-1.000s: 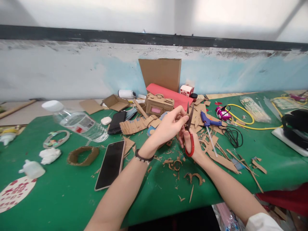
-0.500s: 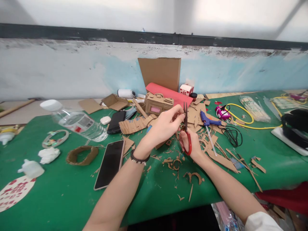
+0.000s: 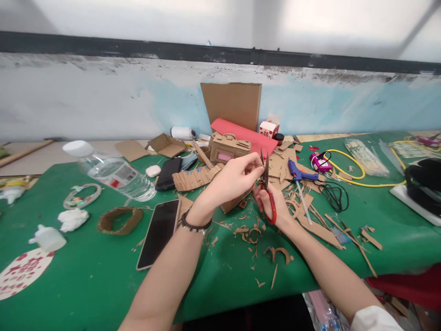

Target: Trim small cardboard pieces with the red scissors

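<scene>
Both hands are up over the green worktop (image 3: 86,285), just in front of the cardboard model box (image 3: 229,149). The right hand (image 3: 274,204) is wrapped through the red handles of the scissors (image 3: 268,186), blades pointing up and nearly together. The left hand (image 3: 232,181) has thumb and fingertips pinched at the blades; whatever sits between them is too small to make out. Cardboard scraps (image 3: 255,236) lie scattered on the worktop, nearer the person than the box. Left of the box lie a black phone (image 3: 159,233) and a tilted water bottle (image 3: 113,174); right of the box, a blue glue gun (image 3: 299,175).
</scene>
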`<state>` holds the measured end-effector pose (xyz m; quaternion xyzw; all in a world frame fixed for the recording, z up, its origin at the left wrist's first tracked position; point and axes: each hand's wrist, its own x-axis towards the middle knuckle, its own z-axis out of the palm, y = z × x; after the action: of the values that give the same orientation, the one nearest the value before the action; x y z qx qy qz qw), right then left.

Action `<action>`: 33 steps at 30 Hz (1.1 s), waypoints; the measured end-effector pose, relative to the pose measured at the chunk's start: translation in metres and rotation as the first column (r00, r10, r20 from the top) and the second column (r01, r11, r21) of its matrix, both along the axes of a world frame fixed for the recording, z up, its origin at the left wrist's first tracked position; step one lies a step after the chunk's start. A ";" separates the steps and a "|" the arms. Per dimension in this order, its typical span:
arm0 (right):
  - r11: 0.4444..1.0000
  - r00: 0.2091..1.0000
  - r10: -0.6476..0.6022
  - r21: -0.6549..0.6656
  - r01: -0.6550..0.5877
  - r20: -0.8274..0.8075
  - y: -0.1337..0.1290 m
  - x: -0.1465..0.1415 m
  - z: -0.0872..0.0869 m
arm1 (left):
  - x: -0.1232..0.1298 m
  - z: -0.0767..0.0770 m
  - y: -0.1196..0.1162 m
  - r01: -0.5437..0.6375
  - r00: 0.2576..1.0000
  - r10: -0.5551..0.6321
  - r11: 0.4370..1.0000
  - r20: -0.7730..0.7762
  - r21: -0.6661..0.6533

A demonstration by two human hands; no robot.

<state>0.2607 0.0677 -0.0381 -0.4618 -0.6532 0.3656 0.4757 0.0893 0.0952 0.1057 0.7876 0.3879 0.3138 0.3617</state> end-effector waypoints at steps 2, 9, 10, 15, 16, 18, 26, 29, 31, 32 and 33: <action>1.000 0.999 -0.021 -0.010 0.021 0.036 0.000 0.001 0.000 | -0.001 0.001 0.000 -0.019 1.000 0.019 1.000 -0.007 0.009; 0.987 0.987 -0.157 0.020 0.157 0.035 0.001 0.000 -0.003 | 0.013 -0.011 0.001 -0.068 0.989 0.067 0.998 0.134 0.004; 0.985 0.984 -0.172 0.023 0.172 0.036 0.001 0.000 -0.003 | 0.017 -0.015 0.001 -0.078 0.983 0.076 0.997 0.169 0.006; 0.984 0.984 -0.175 0.025 0.174 0.038 0.002 0.004 0.001 | 0.030 -0.023 -0.001 -0.153 0.969 0.135 0.986 0.205 0.073; 0.986 0.986 -0.163 0.026 0.162 0.037 0.002 0.004 0.002 | 0.029 -0.022 -0.001 -0.146 0.975 0.128 0.986 0.183 0.084; 0.991 0.990 -0.134 0.030 0.133 0.034 0.001 0.005 0.004 | 0.024 -0.020 0.000 -0.121 0.985 0.107 0.987 0.134 0.103; 0.996 0.990 -0.092 0.010 0.091 0.107 0.001 0.003 0.001 | 0.004 -0.008 0.001 -0.062 0.998 0.066 0.986 -0.018 0.152; 0.996 0.987 -0.094 0.014 0.093 0.126 0.001 0.003 0.000 | 0.000 -0.006 0.002 -0.041 0.998 0.048 0.989 -0.040 0.144; 0.997 0.988 -0.080 0.018 0.078 0.135 0.001 0.003 0.000 | -0.004 -0.005 0.003 -0.027 0.998 0.034 0.992 -0.053 0.124; 0.998 0.988 -0.069 0.020 0.067 0.141 0.001 0.003 0.000 | -0.006 -0.004 0.003 -0.022 0.998 0.029 0.993 -0.063 0.112; 0.998 0.987 -0.059 0.020 0.057 0.150 0.000 0.003 0.000 | -0.009 -0.004 0.003 -0.019 0.997 0.026 0.995 -0.073 0.100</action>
<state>0.2638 0.0680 -0.0378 -0.5032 -0.6763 0.3106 0.4393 0.0806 0.0985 0.1016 0.8113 0.3939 0.3072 0.3036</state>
